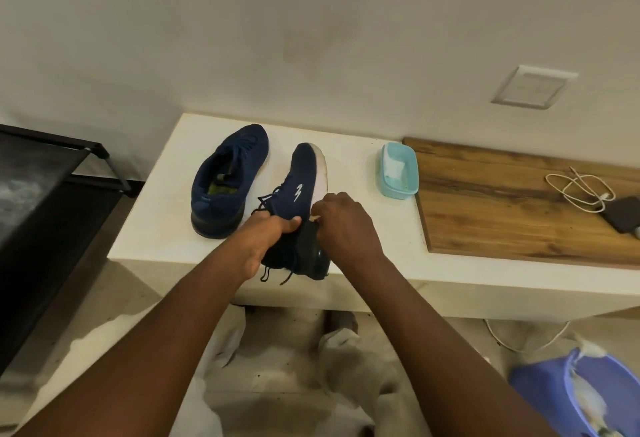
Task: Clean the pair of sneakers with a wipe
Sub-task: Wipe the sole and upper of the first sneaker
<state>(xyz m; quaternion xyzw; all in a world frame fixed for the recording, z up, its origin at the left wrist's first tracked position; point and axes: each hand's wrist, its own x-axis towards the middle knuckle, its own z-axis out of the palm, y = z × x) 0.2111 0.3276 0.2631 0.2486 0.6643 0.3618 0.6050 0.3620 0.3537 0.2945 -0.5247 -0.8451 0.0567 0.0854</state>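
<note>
Two navy sneakers lie on a white ledge [166,239]. The left sneaker [228,176] stands flat, opening facing me. The right sneaker [304,180] is tipped on its side, white sole turned right, laces hanging over the ledge's front edge. My left hand [266,232] grips this tipped sneaker at its collar. My right hand [343,225] is closed around a small pale wipe [314,218], pressed against the dark heel of the same sneaker. Most of the wipe is hidden under my fingers.
A light blue tub [408,173] holding white wipes sits on the ledge right of the shoes. A wooden panel [502,208] carries a white cable [578,190] and a dark device [623,218]. A black rack [52,194] stands left; a purple bin [540,388] sits on the floor at lower right.
</note>
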